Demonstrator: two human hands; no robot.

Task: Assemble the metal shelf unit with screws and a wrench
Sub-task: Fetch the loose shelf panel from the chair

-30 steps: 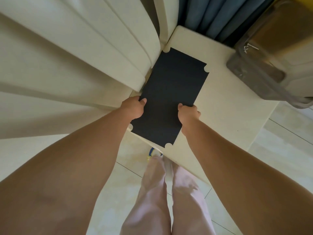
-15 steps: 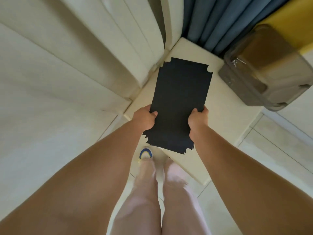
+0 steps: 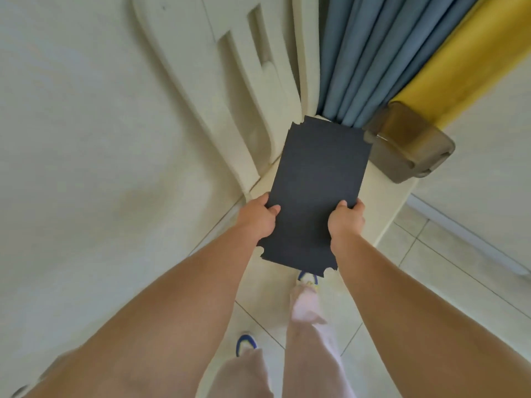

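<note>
2 hands clamp the long edges of a dark shelf panel (image 3: 319, 193), thumbs lying on its top face and fingers curled underneath: the left hand (image 3: 260, 218) on the left edge, the right hand (image 3: 346, 221) on the right edge, both near the end closest to the person. Both forearms reach forward, nearly straight. The panel, notched at its 4 corners, is held above a cream surface (image 3: 388, 202), beside blue curtains (image 3: 353, 58) and a translucent brown bin (image 3: 408, 145).

No writing, label, brand, number or sign can be read anywhere, neither on the dark shelf panel (image 3: 319, 196) gripped between the left hand (image 3: 260, 218) and the right hand (image 3: 346, 219) nor on anything around them.
</note>
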